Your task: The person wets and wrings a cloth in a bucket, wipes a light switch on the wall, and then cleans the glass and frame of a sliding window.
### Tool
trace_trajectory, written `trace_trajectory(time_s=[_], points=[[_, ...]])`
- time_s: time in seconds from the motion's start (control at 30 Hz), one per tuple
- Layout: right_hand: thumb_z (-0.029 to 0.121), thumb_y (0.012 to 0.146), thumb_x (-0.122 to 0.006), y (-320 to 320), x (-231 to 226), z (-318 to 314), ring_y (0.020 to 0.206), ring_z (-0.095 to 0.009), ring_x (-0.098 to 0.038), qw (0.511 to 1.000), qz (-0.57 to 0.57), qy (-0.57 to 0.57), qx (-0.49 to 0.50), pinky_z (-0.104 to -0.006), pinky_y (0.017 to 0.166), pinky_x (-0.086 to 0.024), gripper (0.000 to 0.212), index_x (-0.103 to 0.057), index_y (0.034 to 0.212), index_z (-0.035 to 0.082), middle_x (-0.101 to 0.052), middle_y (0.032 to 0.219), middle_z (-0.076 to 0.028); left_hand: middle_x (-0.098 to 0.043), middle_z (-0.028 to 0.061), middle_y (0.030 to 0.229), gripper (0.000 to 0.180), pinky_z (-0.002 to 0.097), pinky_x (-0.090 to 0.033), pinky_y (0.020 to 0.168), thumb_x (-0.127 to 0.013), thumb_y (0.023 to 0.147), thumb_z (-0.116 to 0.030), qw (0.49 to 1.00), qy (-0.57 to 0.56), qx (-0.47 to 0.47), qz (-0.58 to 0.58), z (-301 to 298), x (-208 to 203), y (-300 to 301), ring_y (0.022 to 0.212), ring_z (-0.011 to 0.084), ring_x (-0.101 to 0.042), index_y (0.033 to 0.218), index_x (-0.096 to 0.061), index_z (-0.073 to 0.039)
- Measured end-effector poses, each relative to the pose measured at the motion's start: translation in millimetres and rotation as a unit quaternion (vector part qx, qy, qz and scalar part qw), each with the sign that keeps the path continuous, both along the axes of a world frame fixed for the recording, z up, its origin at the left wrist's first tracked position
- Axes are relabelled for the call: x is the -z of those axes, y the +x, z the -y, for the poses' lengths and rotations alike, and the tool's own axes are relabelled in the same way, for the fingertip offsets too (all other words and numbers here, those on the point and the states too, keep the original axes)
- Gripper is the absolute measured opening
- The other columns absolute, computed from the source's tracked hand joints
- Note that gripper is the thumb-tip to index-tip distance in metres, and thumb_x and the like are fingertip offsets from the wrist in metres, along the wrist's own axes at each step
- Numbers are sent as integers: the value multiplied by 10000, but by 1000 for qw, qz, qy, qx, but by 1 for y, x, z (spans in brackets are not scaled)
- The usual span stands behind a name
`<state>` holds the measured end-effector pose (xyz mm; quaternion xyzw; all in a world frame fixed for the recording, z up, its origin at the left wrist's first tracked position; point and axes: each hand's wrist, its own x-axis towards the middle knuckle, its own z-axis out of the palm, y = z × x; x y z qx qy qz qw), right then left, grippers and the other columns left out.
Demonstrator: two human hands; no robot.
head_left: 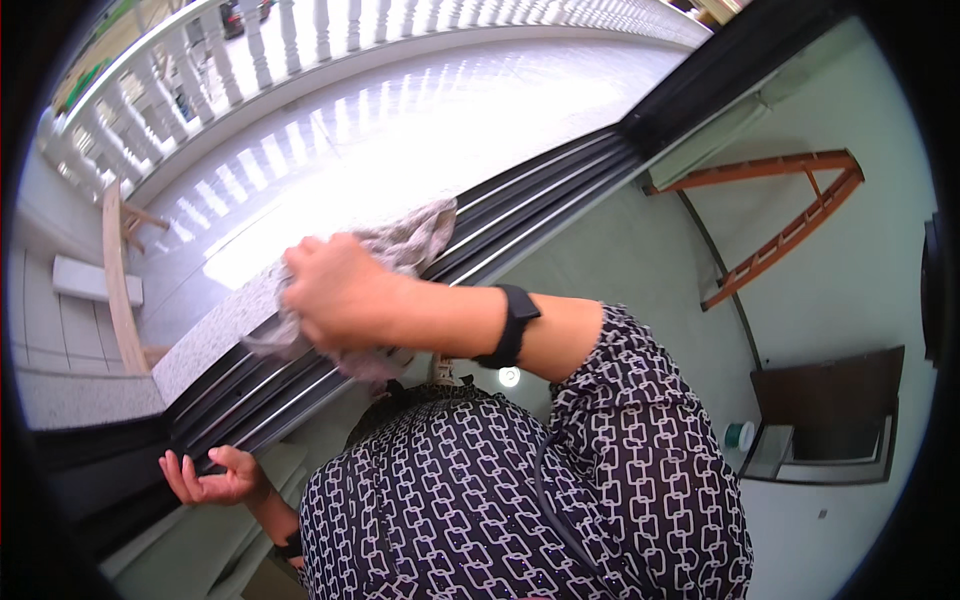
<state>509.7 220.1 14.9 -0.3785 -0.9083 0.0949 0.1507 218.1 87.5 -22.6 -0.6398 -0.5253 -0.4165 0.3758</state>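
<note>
A greyish, crumpled cloth [425, 232] is gripped in my right hand [340, 292], whose fingers are closed round it. The cloth lies across the dark sliding-door track [265, 390] and the speckled stone sill beside it; part of it hangs below my wrist. My right forearm, with a black wristband [515, 325], reaches in from the right. At the lower left, my left hand [212, 478] is raised with its fingers apart and curled a little, holding nothing. It is near the left end of the track; whether it touches the frame I cannot tell.
Beyond the sill [205, 355] lies a sunlit tiled balcony with a white balustrade [255, 45]. A wooden bench [120, 280] stands at the left. On the room side are an orange stepladder [800, 235], a dark open cabinet [830, 415] and a green-and-white roll [739, 436].
</note>
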Motion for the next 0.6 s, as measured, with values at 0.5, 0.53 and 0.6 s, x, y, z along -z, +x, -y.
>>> trace_trajectory(time_s=[0.5, 0.53, 0.6], points=[[289, 830, -587, 257, 27, -89, 1167, -304, -589, 928, 101, -37, 356, -402, 978, -500, 255, -780, 997, 301, -604, 1274, -67, -577, 161, 1278, 343, 441, -415, 1049, -619, 886, -48, 993, -116, -24, -18, 1, -38, 14, 1204, 339, -556, 1222, -578, 6], [302, 829, -597, 273, 33, -92, 1156, -297, -593, 916, 105, 2, 388, -412, 946, -519, 247, -777, 998, 294, -606, 1244, -71, -577, 161, 1278, 343, 441, -415, 1049, -619, 886, -48, 993, -114, -24, -18, -4, -41, 17, 1204, 339, -556, 1222, -578, 6], [291, 827, -594, 304, 37, -96, 1056, -329, -622, 879, 163, 65, 443, -458, 868, -557, 241, -769, 990, 263, -609, 1166, -104, -574, 162, 1293, 335, 452, -389, 1058, -618, 897, -84, 985, -162, -57, -25, -12, -47, 21, 1221, 347, -542, 1219, -584, 2]])
